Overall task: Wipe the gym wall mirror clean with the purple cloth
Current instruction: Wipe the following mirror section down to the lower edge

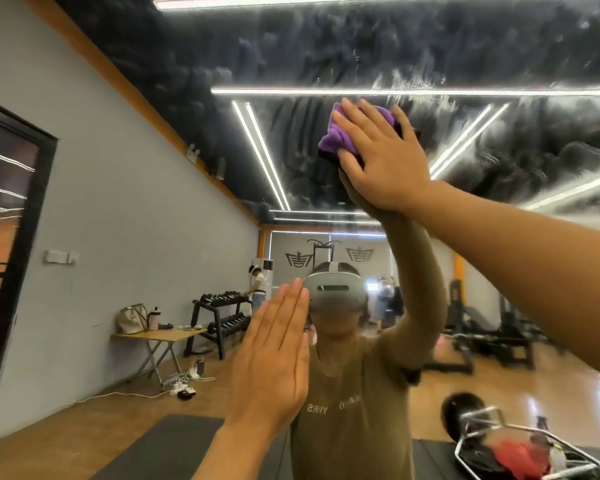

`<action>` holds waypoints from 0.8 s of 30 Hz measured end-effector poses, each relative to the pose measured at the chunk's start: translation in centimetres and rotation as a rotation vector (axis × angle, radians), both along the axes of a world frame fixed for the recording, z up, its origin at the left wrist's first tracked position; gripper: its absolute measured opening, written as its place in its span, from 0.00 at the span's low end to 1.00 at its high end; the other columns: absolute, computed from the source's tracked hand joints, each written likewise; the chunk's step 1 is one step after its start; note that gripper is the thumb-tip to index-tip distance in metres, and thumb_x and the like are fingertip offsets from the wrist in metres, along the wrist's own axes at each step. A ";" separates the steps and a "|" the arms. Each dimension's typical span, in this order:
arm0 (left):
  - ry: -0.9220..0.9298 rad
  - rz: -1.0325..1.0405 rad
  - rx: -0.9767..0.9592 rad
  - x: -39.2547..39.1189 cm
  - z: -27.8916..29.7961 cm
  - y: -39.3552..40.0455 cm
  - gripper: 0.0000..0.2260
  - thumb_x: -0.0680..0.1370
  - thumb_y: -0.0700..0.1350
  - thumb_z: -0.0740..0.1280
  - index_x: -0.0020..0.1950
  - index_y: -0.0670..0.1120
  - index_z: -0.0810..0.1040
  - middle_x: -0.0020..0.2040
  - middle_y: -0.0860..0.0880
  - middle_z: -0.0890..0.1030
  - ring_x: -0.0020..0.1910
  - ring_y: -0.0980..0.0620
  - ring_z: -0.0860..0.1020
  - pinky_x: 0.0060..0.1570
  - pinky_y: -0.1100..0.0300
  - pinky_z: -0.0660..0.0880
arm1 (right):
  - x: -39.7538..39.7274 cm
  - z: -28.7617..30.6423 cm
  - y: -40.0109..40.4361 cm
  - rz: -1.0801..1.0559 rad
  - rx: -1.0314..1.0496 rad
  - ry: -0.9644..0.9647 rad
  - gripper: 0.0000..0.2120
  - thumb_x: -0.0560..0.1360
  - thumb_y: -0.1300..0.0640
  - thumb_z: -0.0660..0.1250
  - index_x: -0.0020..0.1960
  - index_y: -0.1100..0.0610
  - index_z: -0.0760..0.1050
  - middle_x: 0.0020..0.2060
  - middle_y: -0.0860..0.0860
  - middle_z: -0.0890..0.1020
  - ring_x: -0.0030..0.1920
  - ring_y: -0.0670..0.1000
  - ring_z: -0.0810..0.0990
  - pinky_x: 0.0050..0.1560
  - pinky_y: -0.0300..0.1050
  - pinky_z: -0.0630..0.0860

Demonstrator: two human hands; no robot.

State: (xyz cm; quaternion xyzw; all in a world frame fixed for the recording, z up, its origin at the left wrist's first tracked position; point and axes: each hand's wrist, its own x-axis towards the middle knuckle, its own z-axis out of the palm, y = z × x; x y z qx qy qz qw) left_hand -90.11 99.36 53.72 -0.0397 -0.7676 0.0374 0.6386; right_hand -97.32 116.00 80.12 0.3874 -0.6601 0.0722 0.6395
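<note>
The wall mirror [326, 64] fills the view straight ahead, streaked with wet smears across its upper part. My right hand [385, 157] is raised high and presses the bunched purple cloth [336, 136] flat against the glass, fingers straight and spread over it. Lower left, my left hand [274, 351] rests flat on the mirror with its fingers straight and together, holding nothing. My own reflection, in an olive shirt and a headset, shows between the two arms.
Reflected in the mirror are a grey wall, a folding table [160, 336] with a bag, a dumbbell rack [222, 317], another person, weight benches and a wood floor. A barbell frame [499, 441] lies at the lower right.
</note>
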 end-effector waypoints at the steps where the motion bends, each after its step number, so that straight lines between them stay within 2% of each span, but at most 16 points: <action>1: -0.004 -0.002 0.001 0.0 0.0 0.0 0.24 0.87 0.50 0.45 0.82 0.44 0.58 0.83 0.50 0.57 0.81 0.53 0.54 0.79 0.58 0.47 | 0.1 -0.9 -0.3 0.013 -0.006 0.009 0.31 0.82 0.41 0.43 0.83 0.48 0.53 0.82 0.47 0.55 0.82 0.49 0.49 0.80 0.54 0.38; 5: 0.018 -0.019 0.051 -0.1 -0.3 -0.4 0.24 0.87 0.51 0.44 0.82 0.45 0.54 0.83 0.50 0.54 0.81 0.52 0.54 0.79 0.56 0.48 | -0.1 -7.1 0.4 0.035 0.132 0.103 0.29 0.83 0.41 0.46 0.82 0.50 0.58 0.80 0.49 0.60 0.81 0.51 0.54 0.80 0.56 0.44; 8: 0.033 -0.016 0.089 -0.2 -0.5 -0.8 0.25 0.87 0.51 0.43 0.83 0.47 0.50 0.83 0.51 0.51 0.81 0.52 0.53 0.79 0.55 0.49 | -0.5 -13.3 1.4 0.011 0.261 0.162 0.28 0.84 0.42 0.48 0.81 0.50 0.57 0.80 0.50 0.60 0.81 0.53 0.56 0.79 0.59 0.48; 12: 0.036 -0.022 0.087 -0.2 -0.6 -0.8 0.24 0.87 0.51 0.43 0.84 0.48 0.50 0.83 0.52 0.51 0.81 0.53 0.53 0.79 0.57 0.47 | -1.1 -21.3 4.2 -0.066 0.532 0.285 0.27 0.84 0.42 0.49 0.81 0.47 0.58 0.80 0.46 0.60 0.81 0.50 0.54 0.78 0.59 0.50; 14: 0.033 -0.025 0.102 -0.2 -0.6 -0.8 0.24 0.87 0.50 0.44 0.83 0.47 0.51 0.83 0.52 0.51 0.81 0.53 0.52 0.79 0.58 0.46 | -1.6 -23.1 5.2 -0.091 0.668 0.352 0.27 0.84 0.42 0.48 0.82 0.46 0.58 0.80 0.45 0.60 0.81 0.49 0.54 0.79 0.57 0.50; 20: 0.043 -0.021 0.084 -0.3 -0.7 -0.8 0.25 0.85 0.48 0.48 0.83 0.45 0.53 0.83 0.51 0.52 0.81 0.52 0.54 0.78 0.56 0.50 | -2.0 -19.6 5.4 -0.057 0.826 0.375 0.28 0.83 0.42 0.50 0.82 0.45 0.54 0.81 0.43 0.57 0.82 0.47 0.51 0.79 0.57 0.48; 24: 0.048 -0.010 0.094 -0.4 -0.8 -0.7 0.24 0.86 0.51 0.44 0.83 0.46 0.53 0.83 0.51 0.52 0.81 0.52 0.53 0.77 0.53 0.52 | -1.8 -12.4 4.4 0.002 0.618 0.258 0.28 0.82 0.44 0.53 0.81 0.47 0.60 0.80 0.46 0.61 0.81 0.49 0.56 0.80 0.57 0.46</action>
